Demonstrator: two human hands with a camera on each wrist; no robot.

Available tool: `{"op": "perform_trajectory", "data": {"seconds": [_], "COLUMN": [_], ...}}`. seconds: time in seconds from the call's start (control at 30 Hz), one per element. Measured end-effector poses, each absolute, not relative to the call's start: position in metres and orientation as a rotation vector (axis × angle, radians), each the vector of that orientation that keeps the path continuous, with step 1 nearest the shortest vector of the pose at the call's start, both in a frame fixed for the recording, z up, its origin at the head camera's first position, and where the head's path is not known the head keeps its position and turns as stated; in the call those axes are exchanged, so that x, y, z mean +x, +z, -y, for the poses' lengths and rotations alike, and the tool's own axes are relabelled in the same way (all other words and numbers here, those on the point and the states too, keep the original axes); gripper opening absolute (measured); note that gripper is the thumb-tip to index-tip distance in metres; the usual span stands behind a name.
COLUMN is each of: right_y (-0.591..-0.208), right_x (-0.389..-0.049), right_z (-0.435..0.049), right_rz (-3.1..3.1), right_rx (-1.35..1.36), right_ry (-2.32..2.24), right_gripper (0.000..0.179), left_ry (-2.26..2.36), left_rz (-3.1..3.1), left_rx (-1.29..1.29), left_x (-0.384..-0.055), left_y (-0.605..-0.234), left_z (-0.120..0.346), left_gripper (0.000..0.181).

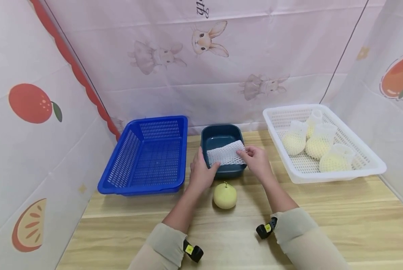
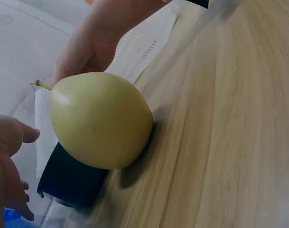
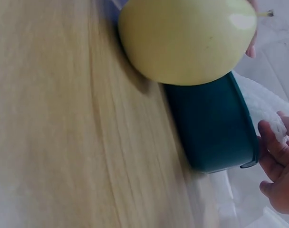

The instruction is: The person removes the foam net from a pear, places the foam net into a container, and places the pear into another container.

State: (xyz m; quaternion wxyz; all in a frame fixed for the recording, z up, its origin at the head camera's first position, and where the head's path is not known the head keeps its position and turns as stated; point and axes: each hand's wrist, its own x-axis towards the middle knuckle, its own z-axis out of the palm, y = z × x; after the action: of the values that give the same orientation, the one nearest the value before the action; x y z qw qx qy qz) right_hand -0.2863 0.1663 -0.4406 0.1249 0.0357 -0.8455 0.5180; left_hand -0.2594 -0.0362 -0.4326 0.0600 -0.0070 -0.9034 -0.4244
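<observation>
A white foam fruit net (image 1: pixel 226 153) lies flat across the top of a dark teal plastic bin (image 1: pixel 221 171). My right hand (image 1: pixel 257 161) pinches the net's right end between thumb and fingers, as the right wrist view also shows with the net (image 3: pixel 265 97). Beside the bin's left rim is my left hand (image 1: pixel 201 173), thumb stretched toward the net's lower left corner. In the left wrist view this hand (image 2: pixel 9 161) has its thumb and fingers apart, nothing between them. A yellow-green pear (image 1: pixel 225 196) stands stem up on the table in front of the bin, between both forearms.
On the left is a blue slotted basket (image 1: pixel 159 161) with nothing in it. A white basket (image 1: pixel 343 176) on the right holds several netted pears (image 1: pixel 318 145). Behind the wooden table (image 1: pixel 231 240) hangs a pink printed cloth (image 1: pixel 174 86).
</observation>
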Motion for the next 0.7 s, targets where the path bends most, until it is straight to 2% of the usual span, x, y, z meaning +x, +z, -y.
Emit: {"op": "perform_trajectory", "data": {"seconds": [0.23,0.47,0.6,0.7], "right_y": [-0.442,-0.447,-0.447,-0.449], "right_x": [-0.291,-0.293,-0.295,-0.296], "right_z": [-0.158,-0.148,-0.143,-0.140], "right_rz": [2.560,2.663,2.722,2.773], "right_rx": [0.154,0.240,0.329,0.388], "right_ry": [1.346,1.194,1.061,0.975], "right_gripper": [0.028,0.029,0.022,0.023], "left_ry": [-0.835,-0.607,-0.491,-0.383], "left_rz": [2.881,2.962,3.011,3.090], "left_rx": [-0.383,-0.523,-0.523,-0.520], "left_x": [-0.261,-0.262,-0.266,-0.268], "left_y": [-0.438,-0.443,-0.444,-0.445], "left_z": [0.038,0.034,0.030,0.028], "left_gripper": [0.052,0.032,0.032,0.043]}}
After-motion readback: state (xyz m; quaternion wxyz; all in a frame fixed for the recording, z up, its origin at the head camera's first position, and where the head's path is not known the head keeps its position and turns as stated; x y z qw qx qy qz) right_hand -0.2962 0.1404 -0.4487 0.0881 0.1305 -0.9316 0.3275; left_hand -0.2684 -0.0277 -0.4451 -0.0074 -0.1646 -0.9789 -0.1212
